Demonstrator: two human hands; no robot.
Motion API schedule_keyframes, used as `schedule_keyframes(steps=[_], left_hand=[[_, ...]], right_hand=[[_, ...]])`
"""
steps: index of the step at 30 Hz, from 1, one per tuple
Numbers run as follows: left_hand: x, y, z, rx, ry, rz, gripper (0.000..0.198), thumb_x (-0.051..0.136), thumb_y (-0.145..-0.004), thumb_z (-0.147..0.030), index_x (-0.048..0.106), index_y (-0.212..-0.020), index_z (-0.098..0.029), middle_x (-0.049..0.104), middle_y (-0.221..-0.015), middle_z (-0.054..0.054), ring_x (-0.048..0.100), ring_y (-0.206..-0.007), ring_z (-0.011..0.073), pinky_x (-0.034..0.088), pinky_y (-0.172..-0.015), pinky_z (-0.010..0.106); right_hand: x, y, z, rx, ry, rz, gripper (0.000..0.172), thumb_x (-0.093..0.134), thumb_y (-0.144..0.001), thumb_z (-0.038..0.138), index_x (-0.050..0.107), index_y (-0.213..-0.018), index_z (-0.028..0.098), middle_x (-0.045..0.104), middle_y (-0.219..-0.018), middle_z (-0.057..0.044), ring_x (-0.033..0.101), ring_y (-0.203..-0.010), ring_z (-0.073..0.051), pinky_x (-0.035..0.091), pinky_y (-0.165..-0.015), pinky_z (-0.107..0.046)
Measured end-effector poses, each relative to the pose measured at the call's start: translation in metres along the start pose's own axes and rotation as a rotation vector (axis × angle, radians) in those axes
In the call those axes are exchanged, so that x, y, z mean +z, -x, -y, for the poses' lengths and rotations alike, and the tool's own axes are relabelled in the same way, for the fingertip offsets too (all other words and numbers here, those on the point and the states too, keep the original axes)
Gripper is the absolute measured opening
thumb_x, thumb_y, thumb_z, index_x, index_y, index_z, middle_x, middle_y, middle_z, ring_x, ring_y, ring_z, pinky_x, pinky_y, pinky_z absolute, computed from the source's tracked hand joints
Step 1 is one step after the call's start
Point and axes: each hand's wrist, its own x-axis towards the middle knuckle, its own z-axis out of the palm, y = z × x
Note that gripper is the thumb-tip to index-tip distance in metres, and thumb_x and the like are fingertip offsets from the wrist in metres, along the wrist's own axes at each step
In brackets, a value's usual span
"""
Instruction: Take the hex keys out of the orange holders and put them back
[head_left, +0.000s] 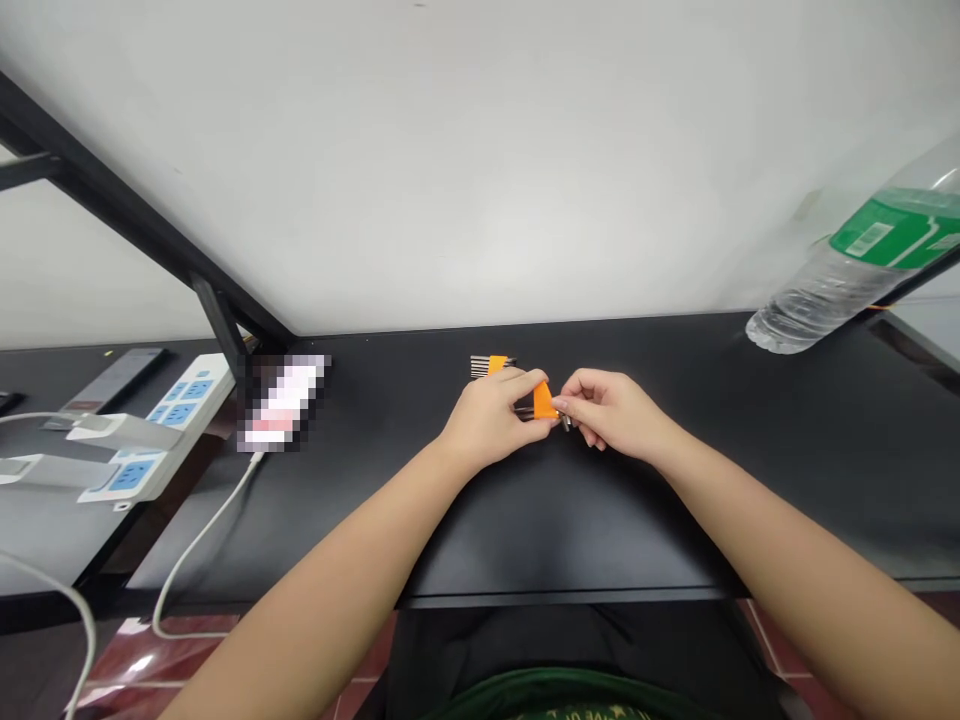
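Between its thumb and fingers, my left hand grips an orange hex key holder just above the black desk. Short metal ends stick out of the holder's right side. My right hand is closed there, thumb and index finger pinched at those ends; the piece between the fingertips is mostly hidden, so I cannot tell its exact shape. Just behind my left fingers lies a second orange holder with several thin metal rods pointing left. Part of it is covered by my left hand.
A phone with a blurred screen lies left, joined to a white cable. Farther left are a white power strip with plugged-in chargers and a dark metal frame. A large clear bottle leans at the right by the wall.
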Motion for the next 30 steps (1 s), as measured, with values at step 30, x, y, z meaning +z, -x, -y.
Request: schedule_keyframes(steps=[30], left_hand=[[-0.001,0.001,0.01,-0.044,-0.073,0.05,0.047,0.071,-0.084,-0.032,0.063,-0.13,-0.029,0.076,-0.093,-0.003,0.072,-0.083,0.0168,0.056,-0.081,0.03]], right_hand=[[-0.032,0.007,-0.005,-0.231,1.004,0.109,0.013,0.058,-0.081,0.011,0.056,-0.073,0.02,0.062,-0.082,-0.004,0.053,-0.064,-0.014,0.036,-0.058,-0.028]])
